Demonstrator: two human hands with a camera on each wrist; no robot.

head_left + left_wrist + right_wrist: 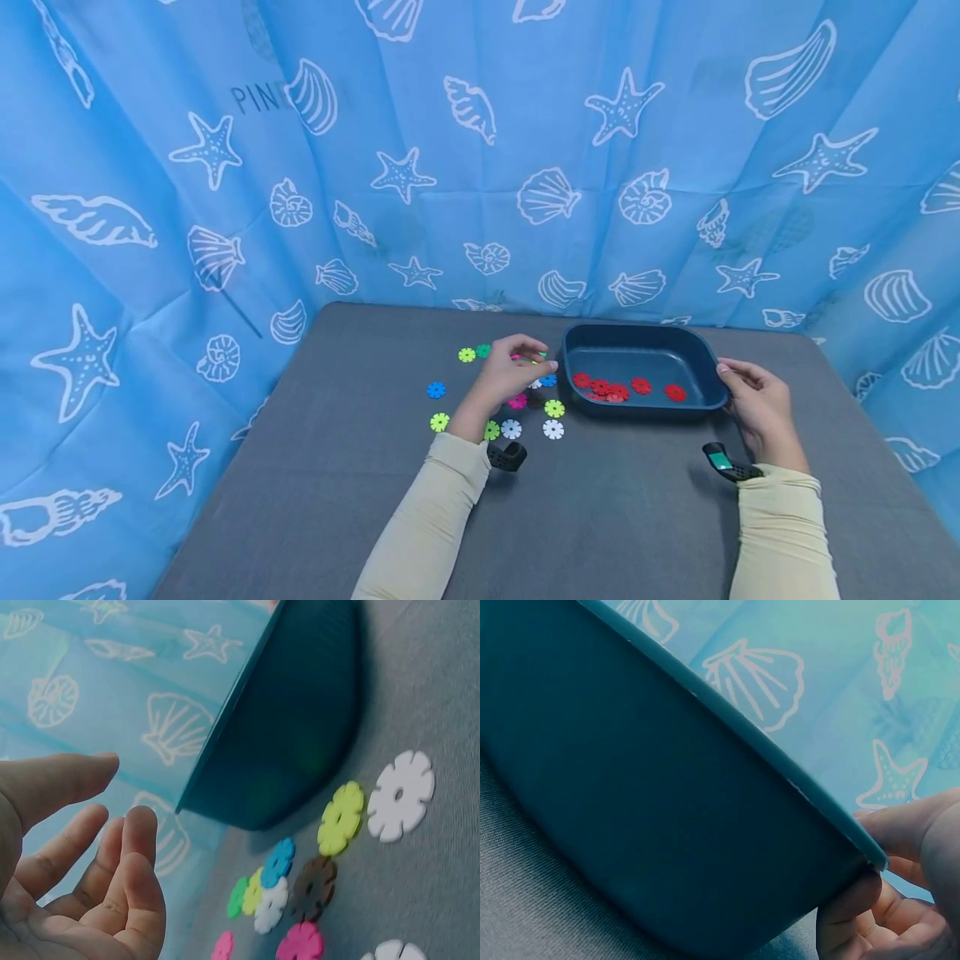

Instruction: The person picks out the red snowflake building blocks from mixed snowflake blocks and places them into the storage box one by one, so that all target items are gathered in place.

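Note:
A dark blue rectangular basin sits on the table, with several red flower-shaped discs along the near side of its floor. My right hand pinches the basin's right end, thumb over the rim and fingers beneath it in the right wrist view. My left hand hovers just left of the basin, over a spread of coloured discs. In the left wrist view nothing lies between its thumb and its loosely bent fingers. Below it are a brown disc, a blue one and a pink one.
More discs lie left of the basin, among them a blue one, a yellow one and a white one. A blue curtain with shell drawings hangs behind the grey table.

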